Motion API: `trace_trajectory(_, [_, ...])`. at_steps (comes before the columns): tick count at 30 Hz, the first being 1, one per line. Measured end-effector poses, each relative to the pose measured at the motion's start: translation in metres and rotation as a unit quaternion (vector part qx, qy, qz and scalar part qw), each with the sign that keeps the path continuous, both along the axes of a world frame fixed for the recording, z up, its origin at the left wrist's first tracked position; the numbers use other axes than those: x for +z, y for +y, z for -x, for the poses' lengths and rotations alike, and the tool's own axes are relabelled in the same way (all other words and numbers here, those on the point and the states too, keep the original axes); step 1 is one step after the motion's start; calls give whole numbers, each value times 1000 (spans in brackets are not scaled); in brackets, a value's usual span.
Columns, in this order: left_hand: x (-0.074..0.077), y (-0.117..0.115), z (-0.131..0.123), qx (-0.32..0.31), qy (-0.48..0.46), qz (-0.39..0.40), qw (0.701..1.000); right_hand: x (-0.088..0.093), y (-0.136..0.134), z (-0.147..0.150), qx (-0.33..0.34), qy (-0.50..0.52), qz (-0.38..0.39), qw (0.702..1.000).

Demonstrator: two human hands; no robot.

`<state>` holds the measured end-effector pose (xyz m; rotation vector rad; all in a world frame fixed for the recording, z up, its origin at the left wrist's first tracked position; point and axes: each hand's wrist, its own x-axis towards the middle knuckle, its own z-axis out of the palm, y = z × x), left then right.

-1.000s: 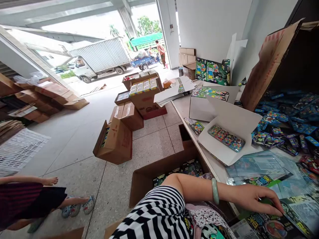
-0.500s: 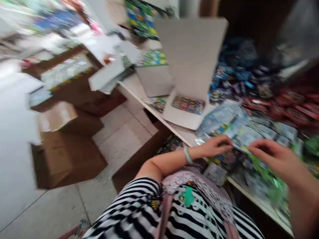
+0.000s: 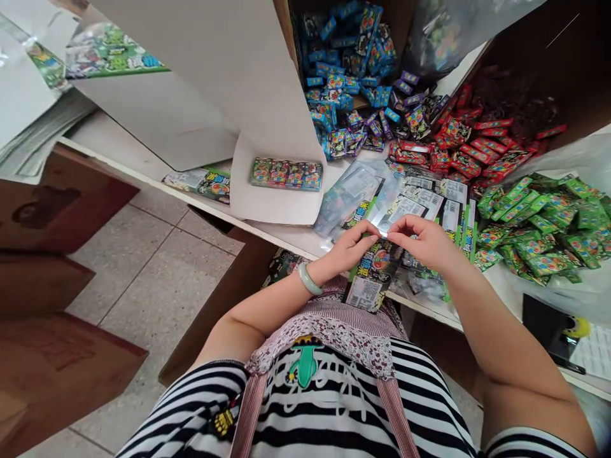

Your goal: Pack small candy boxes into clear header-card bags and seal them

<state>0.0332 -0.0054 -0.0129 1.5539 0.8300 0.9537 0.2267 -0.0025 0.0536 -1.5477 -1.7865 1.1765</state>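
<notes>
My left hand (image 3: 351,249), a pale green bangle on its wrist, and my right hand (image 3: 422,240) meet at the table's front edge. Both pinch the top of a clear plastic packet (image 3: 375,270) with a green and black printed card inside; its lower end hangs over the edge. Under it lies a spread of several similar packets (image 3: 429,203). An open white carton (image 3: 267,191) to the left holds a row of small colourful packs (image 3: 286,173).
Heaps of small packs lie at the back: blue (image 3: 344,83), red (image 3: 458,140) and green (image 3: 539,229). Brown cardboard boxes (image 3: 57,210) stand on the tiled floor at left. An open box (image 3: 229,299) sits under the table (image 3: 143,162). A dark device (image 3: 548,327) lies at right.
The view has swung from the room down onto the table. My right hand has come into view, and both hands have lifted one packet and now pinch its top.
</notes>
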Motion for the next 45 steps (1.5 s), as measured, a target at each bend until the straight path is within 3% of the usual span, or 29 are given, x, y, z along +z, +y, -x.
trace_trajectory(5, [-6,0,-3,2,3,-13,1000,-6,0,4,-19,1,-10,1000])
trace_trajectory(11, [-19,0,-12,64,17,-45,997,-10,-1,3,-27,-5,-17,999])
trace_trajectory(13, [-19,-1,-12,69,17,-59,996,-14,2,3,-37,5,2,999])
trace_trajectory(15, [-18,-2,-11,65,9,-74,995,-18,5,2,-62,45,70,995])
trace_trajectory(17, [-18,-4,-10,53,-2,-74,996,-20,9,1,-76,94,195,973])
trace_trajectory(20, [-20,-12,-4,-7,-36,-2,999,-18,12,-1,-67,134,345,927])
trace_trajectory(22, [-18,-19,8,-82,-56,57,993,-13,11,-4,-74,149,342,925])
trace_trajectory(24, [-9,-26,31,-121,-52,66,989,-7,9,-9,-85,163,280,942])
trace_trajectory(26, [8,-28,63,-70,-28,2,997,-2,5,-17,-87,176,207,958])
trace_trajectory(28, [29,-23,100,61,25,-119,991,1,3,-24,-85,190,148,967])
trace_trajectory(30, [47,-6,135,206,112,-245,941,1,1,-26,-85,198,110,970])
trace_trajectory(32, [54,20,160,256,168,-279,910,-2,-1,-21,-74,195,92,974])
trace_trajectory(35, [40,66,174,243,266,-259,896,-10,-4,-3,-26,185,96,978])
trace_trajectory(39, [-5,110,169,205,361,-212,885,-20,-12,21,55,157,112,980])
trace_trajectory(42, [-28,120,169,151,429,-176,873,-24,-12,26,106,119,116,980])
trace_trajectory(45, [-31,115,167,120,454,-161,868,-27,3,20,134,68,113,982])
